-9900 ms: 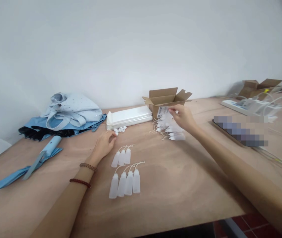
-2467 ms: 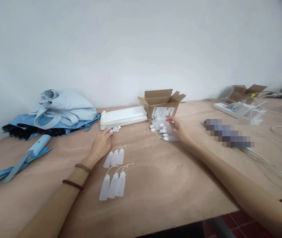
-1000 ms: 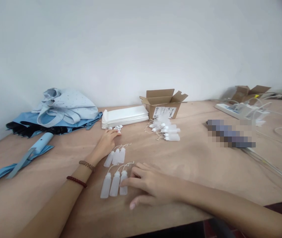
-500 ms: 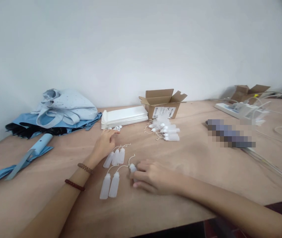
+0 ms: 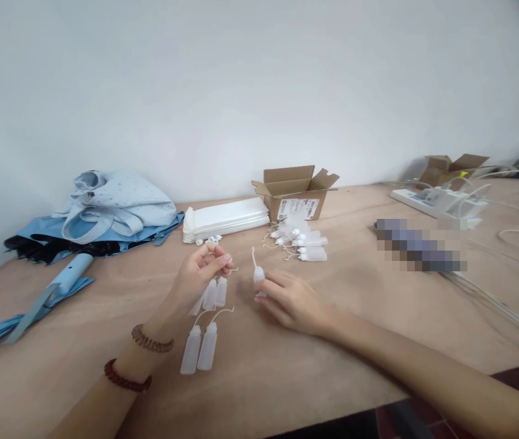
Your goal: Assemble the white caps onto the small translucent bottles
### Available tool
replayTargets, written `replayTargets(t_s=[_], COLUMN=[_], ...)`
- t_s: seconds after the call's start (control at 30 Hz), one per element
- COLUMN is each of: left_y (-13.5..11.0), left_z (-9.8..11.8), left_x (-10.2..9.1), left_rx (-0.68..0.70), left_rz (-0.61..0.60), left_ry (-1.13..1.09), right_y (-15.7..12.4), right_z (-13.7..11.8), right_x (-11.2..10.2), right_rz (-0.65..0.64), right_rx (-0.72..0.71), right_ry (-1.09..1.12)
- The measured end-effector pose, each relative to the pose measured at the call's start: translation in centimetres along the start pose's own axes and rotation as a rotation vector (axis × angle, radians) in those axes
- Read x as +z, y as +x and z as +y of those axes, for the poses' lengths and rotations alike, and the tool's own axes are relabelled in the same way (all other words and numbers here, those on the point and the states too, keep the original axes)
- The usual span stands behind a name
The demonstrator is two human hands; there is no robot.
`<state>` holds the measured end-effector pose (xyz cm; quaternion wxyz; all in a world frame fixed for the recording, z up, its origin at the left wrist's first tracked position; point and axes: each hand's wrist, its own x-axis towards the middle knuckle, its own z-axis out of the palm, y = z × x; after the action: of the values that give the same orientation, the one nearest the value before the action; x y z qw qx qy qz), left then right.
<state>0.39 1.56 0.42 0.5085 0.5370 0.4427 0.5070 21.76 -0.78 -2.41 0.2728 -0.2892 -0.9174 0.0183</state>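
My right hand (image 5: pixel 291 299) holds a small translucent squeeze bottle (image 5: pixel 258 277) upright above the wooden table (image 5: pixel 332 347), its thin nozzle pointing up. My left hand (image 5: pixel 198 274) is lifted beside it, fingers pinched on something small near the fingertips that I cannot make out. Under the left hand lie three bottles (image 5: pixel 214 294) in a row. Two more bottles (image 5: pixel 199 347) lie side by side nearer to me. A heap of several bottles (image 5: pixel 303 241) lies farther back, in front of an open cardboard box (image 5: pixel 293 192).
A stack of white pouches (image 5: pixel 225 218) with small white caps (image 5: pixel 211 240) lies left of the box. A blue umbrella and a light blue bag (image 5: pixel 113 207) fill the left. A power strip with cables (image 5: pixel 442 198), a second box (image 5: pixel 454 167) and a blurred object are at the right.
My right hand left the far heap, came to the near row, took one of its three bottles and raised it. My left hand lifted off the table and pinched its fingers.
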Motion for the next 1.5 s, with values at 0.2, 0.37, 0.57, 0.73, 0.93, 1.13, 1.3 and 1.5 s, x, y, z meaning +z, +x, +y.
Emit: replayTargets(t_s=[0.2, 0.37, 0.57, 0.73, 0.93, 1.13, 1.3, 1.5], left_y=[-0.7, -0.9, -1.0, -1.0, -1.2, -1.2, -1.2, -1.3], left_z=[-0.3, -0.4, -0.6, -0.9, -1.0, -1.1, -1.2, -1.3], left_x=[1.0, 1.0, 0.8, 0.9, 0.8, 1.0, 0.9, 0.8], left_rx=[-0.064, -0.061, -0.045, -0.025, -0.054, -0.041, -0.030, -0.074], left_rz=[-0.155, -0.253, -0.316, -0.343, -0.383, -0.335, -0.284, -0.267], left_ry=[0.039, 0.074, 0.183, 0.219, 0.230, 0.191, 0.197, 0.171], right_y=[0.0, -0.2, 0.0, 0.1, 0.4, 0.6, 0.7, 0.8], right_z=[0.0, 0.3, 0.1, 0.0, 0.0, 0.2, 0.5, 0.6], right_x=[0.3, 0.4, -0.3, -0.8, -1.3, 0.2, 0.8, 0.2], right_rz=[-0.018, -0.068, -0.091, -0.067, -0.021, 0.030, 0.006, 0.012], right_rx=[-0.028, -0.051, -0.035, 0.091, 0.378, 0.574, 0.668, 0.721], right_ry=[-0.012, 0.021, 0.144, 0.387, 0.781, 1.446, 1.730, 1.731])
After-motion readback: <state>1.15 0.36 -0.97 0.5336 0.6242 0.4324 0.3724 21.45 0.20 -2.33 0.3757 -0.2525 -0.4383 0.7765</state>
